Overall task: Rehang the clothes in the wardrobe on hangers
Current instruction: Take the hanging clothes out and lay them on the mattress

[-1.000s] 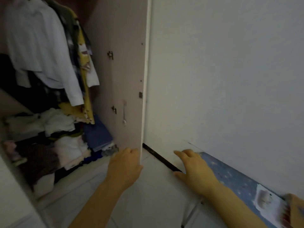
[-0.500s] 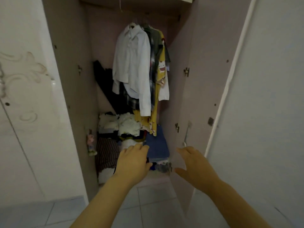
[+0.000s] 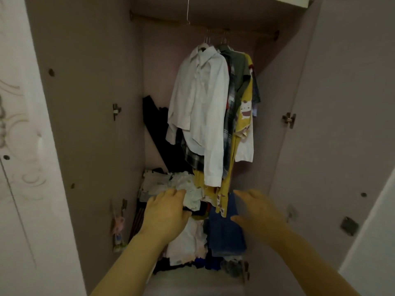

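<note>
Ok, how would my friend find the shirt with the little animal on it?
Look up at the rail inside the wardrobe, where clothes hang bunched together. Right of the big white shirt, the yellow top alone shows a cartoon animal.

Small pink doll point(image 3: 118, 228) low, just below door hinge point(image 3: 124, 205).

Left hand point(image 3: 166, 212) and right hand point(image 3: 258, 212) now deeper inside the wardrobe point(image 3: 92, 103), closer to the clothes pile point(image 3: 188, 240)
</note>
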### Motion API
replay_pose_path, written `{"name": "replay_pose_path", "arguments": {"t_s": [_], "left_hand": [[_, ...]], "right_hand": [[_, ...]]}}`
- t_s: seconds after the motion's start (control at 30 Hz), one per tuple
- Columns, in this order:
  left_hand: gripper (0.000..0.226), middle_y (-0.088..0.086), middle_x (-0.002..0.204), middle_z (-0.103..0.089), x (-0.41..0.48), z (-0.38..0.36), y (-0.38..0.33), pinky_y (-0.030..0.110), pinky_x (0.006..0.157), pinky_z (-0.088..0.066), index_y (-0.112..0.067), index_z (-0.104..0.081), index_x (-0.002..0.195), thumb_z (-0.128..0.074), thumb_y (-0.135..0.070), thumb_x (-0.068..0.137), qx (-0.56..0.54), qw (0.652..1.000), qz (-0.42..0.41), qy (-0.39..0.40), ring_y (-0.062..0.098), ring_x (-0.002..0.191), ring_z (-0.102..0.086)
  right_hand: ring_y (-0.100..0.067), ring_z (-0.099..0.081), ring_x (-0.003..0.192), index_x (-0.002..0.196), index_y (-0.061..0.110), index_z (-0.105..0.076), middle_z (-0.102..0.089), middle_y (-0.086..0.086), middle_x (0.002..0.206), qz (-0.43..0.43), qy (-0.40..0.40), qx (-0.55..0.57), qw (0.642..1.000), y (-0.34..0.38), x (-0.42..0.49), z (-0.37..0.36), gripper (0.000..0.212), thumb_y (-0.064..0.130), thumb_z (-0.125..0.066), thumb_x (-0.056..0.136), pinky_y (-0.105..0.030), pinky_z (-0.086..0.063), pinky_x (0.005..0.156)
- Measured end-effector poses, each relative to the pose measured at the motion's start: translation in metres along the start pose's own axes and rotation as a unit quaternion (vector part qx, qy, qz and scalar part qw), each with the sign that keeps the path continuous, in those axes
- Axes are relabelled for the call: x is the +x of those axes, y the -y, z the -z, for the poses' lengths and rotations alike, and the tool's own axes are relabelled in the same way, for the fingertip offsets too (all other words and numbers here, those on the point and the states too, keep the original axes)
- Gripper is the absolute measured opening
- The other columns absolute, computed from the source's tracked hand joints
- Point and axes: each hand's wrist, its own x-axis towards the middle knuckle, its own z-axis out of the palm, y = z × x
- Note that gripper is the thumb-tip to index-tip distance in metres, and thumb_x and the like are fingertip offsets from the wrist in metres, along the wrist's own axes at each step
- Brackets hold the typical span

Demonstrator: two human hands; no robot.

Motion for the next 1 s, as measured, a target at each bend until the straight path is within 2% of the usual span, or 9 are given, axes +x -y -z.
{"name": "replay_pose_path", "arguments": {"t_s": [0.1, 0.2, 0.37, 0.47, 0.63, 0.83, 1.0], "left_hand": [[0.055, -0.003, 0.137, -0.04, 0.052, -0.003, 0.016, 0.031, 0.097, -0.033, -0.026, -0.029, 0.141, -0.044, -0.048, 0.093, 0.011, 1.0, 0.003, -0.008, 0.016, 0.123, -0.039], [0.055, -0.003, 0.138, -0.039, 0.103, -0.009, 0.027, 0.032, 0.098, -0.034, -0.026, -0.029, 0.141, -0.044, -0.047, 0.093, 0.007, 1.0, 0.007, -0.02, 0.016, 0.123, -0.039], [0.056, -0.004, 0.138, -0.04, 0.19, -0.025, 0.038, 0.031, 0.097, -0.034, -0.027, -0.027, 0.143, -0.045, -0.046, 0.093, 0.005, 0.999, 0.011, -0.046, 0.015, 0.122, -0.04], [0.058, -0.003, 0.138, -0.041, 0.244, -0.033, 0.043, 0.032, 0.097, -0.034, -0.026, -0.028, 0.143, -0.048, -0.046, 0.092, -0.004, 0.997, 0.022, -0.07, 0.018, 0.122, -0.04], [0.058, -0.002, 0.138, -0.042, 0.338, -0.029, 0.047, 0.033, 0.097, -0.037, -0.026, -0.03, 0.142, -0.05, -0.045, 0.091, -0.009, 0.993, 0.041, -0.11, 0.019, 0.121, -0.041], [0.059, -0.001, 0.141, -0.039, 0.43, -0.015, 0.061, 0.035, 0.1, -0.037, -0.024, -0.028, 0.144, -0.049, -0.044, 0.092, -0.007, 0.984, 0.059, -0.166, 0.019, 0.124, -0.04], [0.052, -0.001, 0.137, -0.044, 0.508, -0.004, 0.079, 0.032, 0.098, -0.038, -0.024, -0.037, 0.139, -0.051, -0.043, 0.092, -0.046, 0.969, 0.047, -0.238, 0.017, 0.12, -0.042]], "right_hand": [[-0.018, -0.042, 0.119, 0.143, 0.025, -0.033, -0.042, 0.0, 0.133, 0.008, -0.012, 0.013, 1.0, -0.009, 0.054, -0.002, 0.066, 0.043, -0.061, 0.086, -0.022, -0.033, 0.098], [-0.017, -0.044, 0.116, 0.142, 0.025, -0.036, -0.046, -0.002, 0.128, 0.025, -0.022, 0.026, 0.999, -0.021, 0.105, -0.005, 0.061, 0.04, -0.06, 0.088, -0.018, -0.032, 0.095], [-0.015, -0.036, 0.125, 0.147, 0.024, -0.023, -0.036, -0.001, 0.139, 0.054, -0.03, 0.008, 0.998, -0.047, 0.198, -0.01, 0.07, 0.043, -0.057, 0.089, -0.02, -0.029, 0.101], [-0.018, -0.034, 0.128, 0.147, 0.024, -0.023, -0.033, -0.001, 0.143, 0.08, -0.05, 0.022, 0.995, -0.061, 0.259, -0.01, 0.068, 0.043, -0.055, 0.09, -0.023, -0.028, 0.104], [-0.017, -0.035, 0.127, 0.146, 0.028, -0.024, -0.035, 0.002, 0.141, 0.134, -0.111, 0.023, 0.984, -0.077, 0.357, 0.006, 0.063, 0.042, -0.053, 0.092, -0.024, -0.031, 0.103], [-0.019, -0.036, 0.124, 0.146, 0.025, -0.027, -0.034, -0.002, 0.141, 0.208, -0.175, 0.005, 0.962, -0.072, 0.465, 0.042, 0.06, 0.037, -0.052, 0.093, -0.026, -0.031, 0.102], [-0.022, -0.037, 0.123, 0.145, 0.022, -0.03, -0.037, -0.005, 0.139, 0.225, -0.242, -0.027, 0.943, -0.063, 0.547, 0.075, 0.058, 0.033, -0.053, 0.093, -0.029, -0.03, 0.103]]}}
